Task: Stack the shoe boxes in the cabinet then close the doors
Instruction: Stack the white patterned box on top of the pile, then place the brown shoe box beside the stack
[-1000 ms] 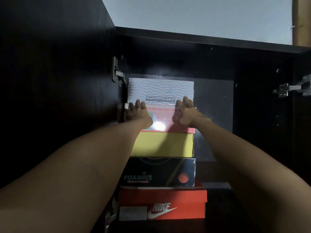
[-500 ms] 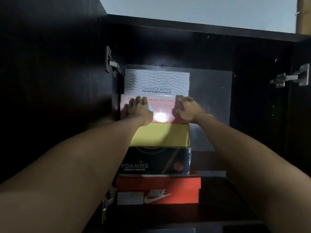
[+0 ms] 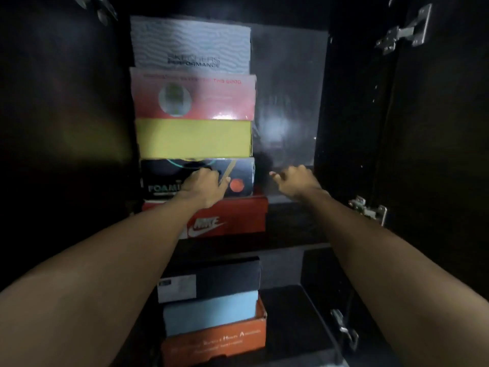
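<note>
Both hands have been lowered from the pink cardboard shoe box (image 3: pixel 194 98) above them. The left hand (image 3: pixel 202 186) is pressed, fingers curled, against the dark-blue cardboard Foamies box (image 3: pixel 238 170); the right hand (image 3: pixel 295 180) hovers loosely open, empty. Stack alignment seems nearly finished.

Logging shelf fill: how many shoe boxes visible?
8. Upper shelf, top down: Skechers box, pink box, yellow box, Foamies box, Nike box. Lower shelf: black box, blue box, orange box. More may be hidden.
</note>
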